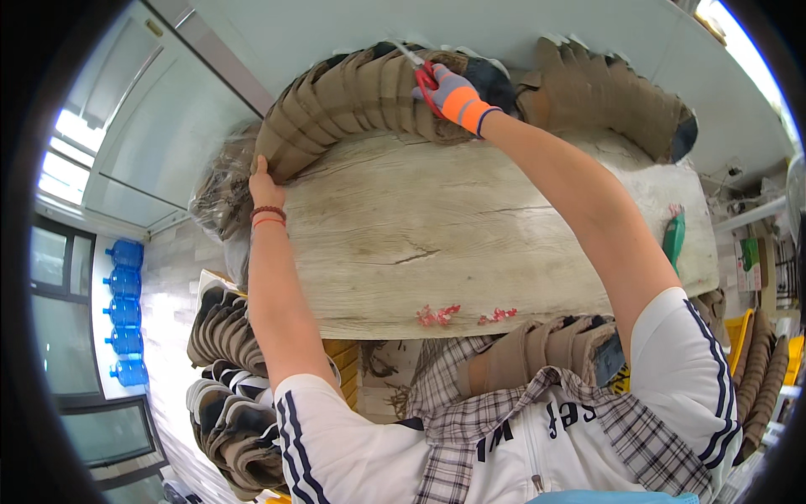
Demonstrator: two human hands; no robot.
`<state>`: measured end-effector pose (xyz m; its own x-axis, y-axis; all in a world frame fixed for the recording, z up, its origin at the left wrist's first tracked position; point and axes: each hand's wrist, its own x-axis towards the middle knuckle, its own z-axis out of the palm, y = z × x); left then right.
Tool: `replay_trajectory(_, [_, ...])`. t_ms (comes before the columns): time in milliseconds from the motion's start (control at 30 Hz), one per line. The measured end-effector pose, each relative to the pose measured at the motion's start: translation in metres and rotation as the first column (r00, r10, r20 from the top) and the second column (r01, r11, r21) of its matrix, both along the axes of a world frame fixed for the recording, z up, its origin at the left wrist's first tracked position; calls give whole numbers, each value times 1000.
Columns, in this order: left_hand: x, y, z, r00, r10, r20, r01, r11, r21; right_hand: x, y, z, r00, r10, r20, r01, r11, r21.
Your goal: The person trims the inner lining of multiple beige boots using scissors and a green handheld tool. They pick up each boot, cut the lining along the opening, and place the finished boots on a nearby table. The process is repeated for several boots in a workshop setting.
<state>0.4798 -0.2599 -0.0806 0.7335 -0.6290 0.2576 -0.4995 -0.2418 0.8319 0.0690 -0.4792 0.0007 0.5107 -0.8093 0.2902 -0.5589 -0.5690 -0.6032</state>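
Observation:
A long curved row of brown, nested pieces that look like shoe uppers (353, 97) lies along the far side of the wood-patterned table (470, 227). My bare left hand (265, 186) grips the row's left end, thumb on the near face and the other fingers mostly hidden. In a grey and orange glove, my right hand (457, 94) closes round the red handles of a pair of scissors (426, 80). The blades point up and left, over the top edge of the row near its right end. Whether they touch a piece cannot be made out.
A second row of uppers (609, 97) lies at the far right. A green-handled tool (674, 239) rests near the right edge; red scraps (438, 315) dot the front edge. Clear plastic wrap (225, 185) bulges at left. More uppers (231, 428) are stacked below, left.

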Motion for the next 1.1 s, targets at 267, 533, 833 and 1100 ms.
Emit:
replay_trajectory(267, [-249, 88, 89, 862, -399, -313, 259, 877, -405, -250, 107, -51, 997, -69, -44, 73, 994, 86])
replay_trajectory(533, [-493, 258, 111, 592, -782, 192, 794, 607, 23, -384, 225, -43, 892, -171, -418, 183, 983, -11])
replay_trajectory(833, [-503, 313, 34, 96, -364, -926, 374, 876, -306, -401, 236, -28, 784, -237, -574, 240, 968, -72])
replay_trajectory(1100, [-493, 281, 10, -331, -331, -884, 520, 718, -463, -411, 375, 13, 918, -393, 62, 385, 916, 109])
